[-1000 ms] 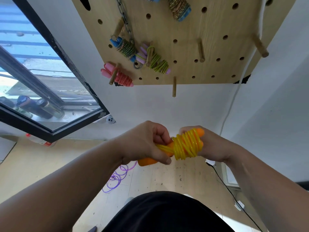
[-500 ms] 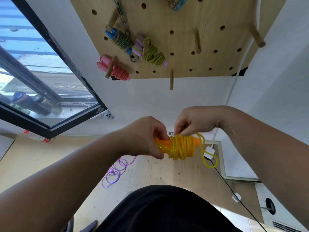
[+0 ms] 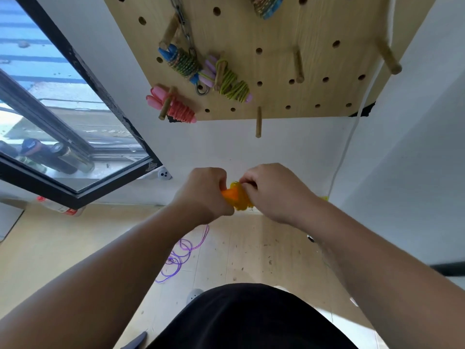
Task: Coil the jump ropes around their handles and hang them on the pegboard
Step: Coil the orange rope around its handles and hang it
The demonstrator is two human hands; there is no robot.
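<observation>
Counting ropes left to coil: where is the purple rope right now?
Head view: the purple rope lies loose on the floor, left of centre, just below the left hand.

White walls meet a pale wooden floor; a black-framed window, seemingly ajar, admits daylight.

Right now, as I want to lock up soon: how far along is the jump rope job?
Done: four coiled ropes hang on the pegboard, among them the pink rope. In hand: the left hand and right hand grip the orange-handled rope, yellow cord wound round it. Left: hanging it on a free peg, then the purple rope lying loose on the floor.
</observation>
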